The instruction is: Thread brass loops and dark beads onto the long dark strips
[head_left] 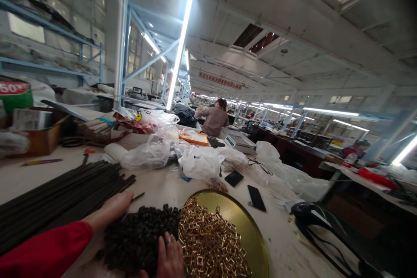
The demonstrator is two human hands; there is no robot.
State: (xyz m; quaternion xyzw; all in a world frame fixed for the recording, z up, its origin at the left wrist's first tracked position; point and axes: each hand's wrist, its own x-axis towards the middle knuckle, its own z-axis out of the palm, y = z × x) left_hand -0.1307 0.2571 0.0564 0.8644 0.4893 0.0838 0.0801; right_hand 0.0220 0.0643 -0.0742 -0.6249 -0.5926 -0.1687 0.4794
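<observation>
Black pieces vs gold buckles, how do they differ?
Finish: the black pieces look dark and dull, while the gold buckles are shiny.
Shape: the black pieces look chunky, with any holes hard to make out; the gold buckles are open, squarish frames.
Place: the black pieces are heaped on the table; the gold buckles lie in a round tray.
Shared: both are loose piles of small parts.

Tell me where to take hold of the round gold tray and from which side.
Probably grip the tray by its right rim, coming from the right: its surface is bare there, while gold-coloured frames heap over its left part and the black pile crowds its left edge.
</observation>
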